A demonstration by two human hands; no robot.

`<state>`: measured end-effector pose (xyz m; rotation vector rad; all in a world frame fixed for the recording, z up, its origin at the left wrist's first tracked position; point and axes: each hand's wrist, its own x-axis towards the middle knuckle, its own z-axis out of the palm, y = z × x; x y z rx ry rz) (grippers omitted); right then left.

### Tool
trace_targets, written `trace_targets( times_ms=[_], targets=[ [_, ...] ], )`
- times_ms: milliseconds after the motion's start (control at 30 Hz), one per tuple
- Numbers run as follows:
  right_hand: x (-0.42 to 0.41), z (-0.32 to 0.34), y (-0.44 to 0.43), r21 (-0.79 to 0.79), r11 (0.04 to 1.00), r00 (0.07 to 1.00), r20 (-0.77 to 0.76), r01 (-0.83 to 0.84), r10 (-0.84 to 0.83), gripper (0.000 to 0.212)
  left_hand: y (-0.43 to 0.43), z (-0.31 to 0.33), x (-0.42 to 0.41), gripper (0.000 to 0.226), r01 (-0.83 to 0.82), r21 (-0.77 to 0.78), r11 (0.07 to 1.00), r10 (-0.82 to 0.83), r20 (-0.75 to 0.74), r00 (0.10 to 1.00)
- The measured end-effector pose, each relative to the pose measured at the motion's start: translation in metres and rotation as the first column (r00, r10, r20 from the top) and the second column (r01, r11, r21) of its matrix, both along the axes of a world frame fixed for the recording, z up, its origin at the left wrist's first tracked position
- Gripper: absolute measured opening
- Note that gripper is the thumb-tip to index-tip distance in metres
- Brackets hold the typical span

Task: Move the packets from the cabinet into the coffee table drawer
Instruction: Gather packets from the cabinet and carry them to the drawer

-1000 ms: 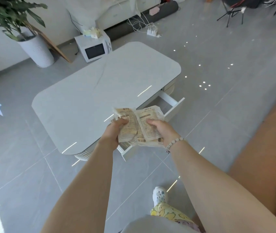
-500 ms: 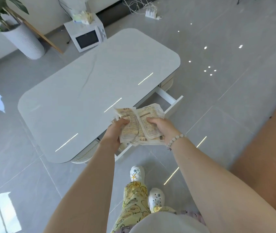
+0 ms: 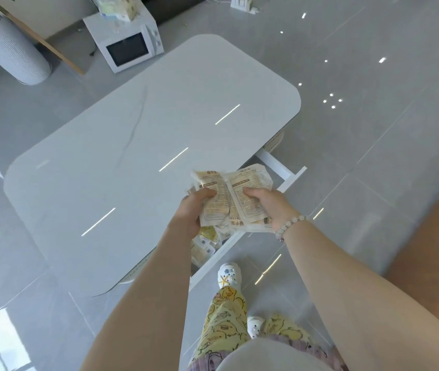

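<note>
Drawer [image 3: 274, 163] interior mostly behind the held packets [image 3: 235, 203], their print illegibly small.

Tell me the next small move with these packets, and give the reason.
Probably lower the packets straight down into the open drawer, then let go. The left hand and right hand both grip them over the drawer, which stands pulled out from the coffee table, with other packets lying at its near end.
</note>
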<state>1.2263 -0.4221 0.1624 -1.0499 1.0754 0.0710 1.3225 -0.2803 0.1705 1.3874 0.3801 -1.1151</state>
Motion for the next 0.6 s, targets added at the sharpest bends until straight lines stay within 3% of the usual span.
trace_targets(
  times_ms=[333, 467, 600],
  targets=[
    [0.043, -0.049, -0.021, 0.030, 1.000, 0.993, -0.115, -0.007, 0.010, 0.024, -0.024, -0.058, 0.043, 0.027, 0.011, 0.100, 0.995, 0.001, -0.123, 0.992],
    [0.054, -0.091, -0.025, 0.055, 0.996, 0.979, -0.188, -0.065, 0.075, 0.031, -0.026, -0.102, 0.042, 0.027, -0.077, 0.148, 0.986, 0.104, -0.185, 0.977],
    [0.060, -0.150, -0.027, 0.123, 0.977, 0.936, -0.288, -0.172, 0.201, 0.034, -0.023, -0.162, 0.025, 0.012, -0.190, 0.233, 0.954, 0.252, -0.279, 0.926]
  ],
)
